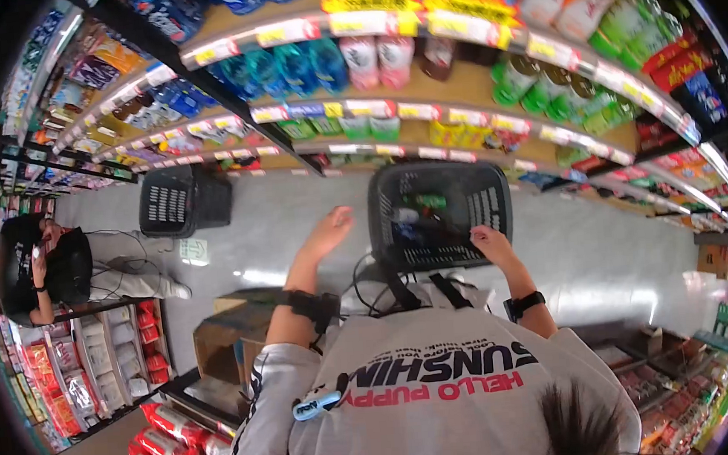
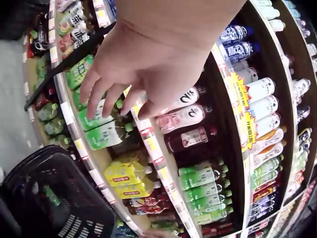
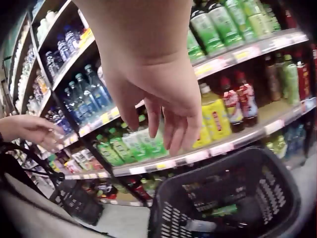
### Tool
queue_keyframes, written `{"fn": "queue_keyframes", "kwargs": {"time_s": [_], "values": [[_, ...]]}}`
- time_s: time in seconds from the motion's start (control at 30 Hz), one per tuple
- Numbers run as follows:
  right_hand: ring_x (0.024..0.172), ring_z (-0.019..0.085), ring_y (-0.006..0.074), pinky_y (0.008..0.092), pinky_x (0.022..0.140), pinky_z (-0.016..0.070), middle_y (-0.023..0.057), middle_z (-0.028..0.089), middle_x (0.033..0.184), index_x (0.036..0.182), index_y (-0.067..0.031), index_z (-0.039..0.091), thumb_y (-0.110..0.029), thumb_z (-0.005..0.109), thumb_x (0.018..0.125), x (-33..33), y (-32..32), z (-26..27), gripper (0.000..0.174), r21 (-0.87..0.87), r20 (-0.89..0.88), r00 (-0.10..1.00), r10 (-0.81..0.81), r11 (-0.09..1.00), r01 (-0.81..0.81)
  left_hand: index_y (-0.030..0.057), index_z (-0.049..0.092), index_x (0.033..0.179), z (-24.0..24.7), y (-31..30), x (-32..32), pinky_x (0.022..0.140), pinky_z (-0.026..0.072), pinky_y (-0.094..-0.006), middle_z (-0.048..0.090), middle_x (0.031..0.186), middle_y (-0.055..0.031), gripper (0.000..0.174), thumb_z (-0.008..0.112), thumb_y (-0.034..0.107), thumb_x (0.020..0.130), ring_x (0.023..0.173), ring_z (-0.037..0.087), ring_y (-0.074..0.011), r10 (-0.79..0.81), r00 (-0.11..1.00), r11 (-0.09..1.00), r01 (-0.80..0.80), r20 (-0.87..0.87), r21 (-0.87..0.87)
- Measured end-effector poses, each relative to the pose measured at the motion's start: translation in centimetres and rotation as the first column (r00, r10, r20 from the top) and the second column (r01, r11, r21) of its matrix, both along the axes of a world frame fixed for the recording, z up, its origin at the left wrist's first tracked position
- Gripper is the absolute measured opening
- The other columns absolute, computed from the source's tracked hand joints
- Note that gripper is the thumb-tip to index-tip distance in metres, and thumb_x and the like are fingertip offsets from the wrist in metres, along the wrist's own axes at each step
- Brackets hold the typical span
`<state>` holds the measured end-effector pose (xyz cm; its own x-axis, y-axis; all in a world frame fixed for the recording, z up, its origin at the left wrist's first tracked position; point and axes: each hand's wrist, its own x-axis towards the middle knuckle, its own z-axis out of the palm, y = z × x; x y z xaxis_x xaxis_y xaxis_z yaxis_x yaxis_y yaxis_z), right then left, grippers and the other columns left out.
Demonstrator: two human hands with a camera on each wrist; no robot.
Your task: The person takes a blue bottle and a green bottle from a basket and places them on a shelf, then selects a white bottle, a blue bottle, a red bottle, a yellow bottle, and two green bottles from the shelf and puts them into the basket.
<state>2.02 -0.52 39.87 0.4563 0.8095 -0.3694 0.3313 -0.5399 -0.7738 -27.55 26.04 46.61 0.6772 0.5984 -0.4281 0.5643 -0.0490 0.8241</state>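
Note:
My left hand [image 1: 328, 232] hangs in the air left of a black shopping basket [image 1: 377, 214], its fingers loosely spread and holding nothing. In the left wrist view it overlaps shelved drinks, among them green-labelled bottles [image 2: 105, 136]. My right hand [image 1: 491, 243] hovers over the basket's near right edge, fingers relaxed and pointing down in the right wrist view, with nothing in them. Inside the basket lie a small green-labelled item [image 3: 224, 210] and a clear, pale bottle-like item [image 3: 200, 226], among darker things that are hard to make out.
Curved-looking drink shelves [image 1: 455, 83] run across the front, with blue bottles [image 1: 293, 66] and yellow packs [image 3: 217, 118]. A second dark basket [image 1: 182, 201] stands on the grey floor at left. Another person [image 1: 42, 261] is farther left, near a cardboard box [image 1: 229, 336].

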Motion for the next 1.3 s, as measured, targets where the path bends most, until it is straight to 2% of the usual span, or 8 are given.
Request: {"fn": "queue_keyframes", "kwargs": {"time_s": [0.2, 0.43, 0.63, 0.9, 1.0, 1.17, 1.23, 1.3], "values": [[0.082, 0.058, 0.0275, 0.0341, 0.070, 0.0444, 0.0154, 0.060, 0.085, 0.099, -0.0022, 0.055, -0.022, 0.058, 0.074, 3.8, -12.4, 0.9, 0.032, -0.120, 0.175, 0.983, -0.060, 0.989, 0.082, 0.0057, 0.044, 0.114, 1.8, -8.9, 5.1, 0.079, 0.0392, -0.0260, 0.054, 0.099, -0.0083, 0.035, 0.049, 0.023, 0.084, 0.088, 0.052, -0.0148, -0.063, 0.998, 0.997, 0.062, -0.024, -0.053], [0.090, 0.054, 0.0319, 0.0386, 0.076, 0.0427, 0.0169, 0.057, 0.099, 0.107, -0.0059, 0.051, -0.028, 0.053, 0.076, 5.5, -15.6, 1.7, 0.038, -0.190, 0.150, 0.967, 0.204, 0.966, -0.175, 0.0067, 0.043, 0.116, -1.4, -17.6, 9.8, 0.082, 0.0393, -0.0274, 0.054, 0.103, -0.0090, 0.034, 0.048, 0.021, 0.085, 0.093, 0.052, -0.0164, -0.054, 0.996, 0.982, 0.065, 0.066, -0.179], [0.092, 0.054, 0.0317, 0.0386, 0.078, 0.0424, 0.0172, 0.057, 0.100, 0.107, -0.0066, 0.051, -0.028, 0.054, 0.077, 5.4, -16.2, -2.4, 0.037, -0.293, 0.032, 0.983, 0.179, 0.942, -0.162, 0.0060, 0.048, 0.109, -8.6, -21.0, 9.6, 0.074, 0.0426, -0.0257, 0.058, 0.094, -0.0076, 0.029, 0.049, 0.020, 0.084, 0.084, 0.055, -0.0142, 0.092, 0.996, 0.941, -0.080, 0.019, -0.329], [0.086, 0.056, 0.0275, 0.0356, 0.073, 0.0442, 0.0158, 0.057, 0.098, 0.107, -0.0042, 0.051, -0.022, 0.055, 0.079, 2.9, -8.4, -16.6, 0.033, -0.264, -0.175, 0.963, 0.205, 0.933, -0.246, 0.0079, 0.047, 0.110, -26.6, -16.3, 12.2, 0.084, 0.0381, -0.0341, 0.055, 0.105, -0.0064, 0.037, 0.052, 0.029, 0.081, 0.093, 0.054, -0.0185, 0.445, 0.862, 0.516, -0.468, -0.242, -0.717], [0.077, 0.059, 0.0263, 0.0330, 0.066, 0.0453, 0.0135, 0.061, 0.083, 0.100, -0.0022, 0.054, -0.016, 0.055, 0.079, 1.5, -2.5, -24.0, 0.025, -0.153, -0.215, 0.966, 0.142, 0.972, -0.177, 0.0087, 0.046, 0.112, -35.9, -14.8, 12.8, 0.086, 0.0363, -0.0363, 0.052, 0.110, -0.0057, 0.040, 0.054, 0.031, 0.080, 0.098, 0.051, -0.0196, 0.567, 0.783, 0.332, -0.501, -0.256, -0.799], [0.078, 0.057, 0.0193, 0.0295, 0.069, 0.0433, 0.0101, 0.061, 0.081, 0.096, -0.0061, 0.057, -0.022, 0.057, 0.077, 0.9, 3.1, -40.3, 0.024, -0.297, -0.110, 0.990, 0.085, 0.948, -0.115, 0.0091, 0.047, 0.112, -45.8, -13.0, 14.8, 0.085, 0.0354, -0.0378, 0.051, 0.111, -0.0046, 0.037, 0.051, 0.031, 0.082, 0.099, 0.048, -0.0204, 0.473, 0.712, 0.381, -0.697, -0.519, -0.608], [0.077, 0.055, 0.0170, 0.0289, 0.069, 0.0426, 0.0082, 0.060, 0.084, 0.095, -0.0061, 0.058, -0.025, 0.056, 0.077, 1.5, 4.6, -46.5, 0.025, -0.512, -0.196, 0.970, 0.142, 0.829, -0.224, 0.0089, 0.048, 0.111, -48.7, -13.0, 15.0, 0.079, 0.0361, -0.0350, 0.049, 0.112, -0.0069, 0.036, 0.050, 0.028, 0.081, 0.094, 0.047, -0.0188, 0.513, 0.650, 0.328, -0.752, -0.561, -0.571], [0.074, 0.053, 0.0155, 0.0293, 0.069, 0.0423, 0.0065, 0.060, 0.082, 0.094, -0.0072, 0.058, -0.026, 0.056, 0.077, 1.8, 5.2, -51.2, 0.025, -0.485, -0.298, 0.887, 0.352, 0.745, -0.458, 0.0082, 0.049, 0.111, -55.6, -14.6, 13.4, 0.076, 0.0358, -0.0341, 0.049, 0.112, -0.0096, 0.036, 0.051, 0.027, 0.080, 0.091, 0.047, -0.0195, 0.403, 0.762, 0.510, -0.647, -0.508, -0.567]]}}
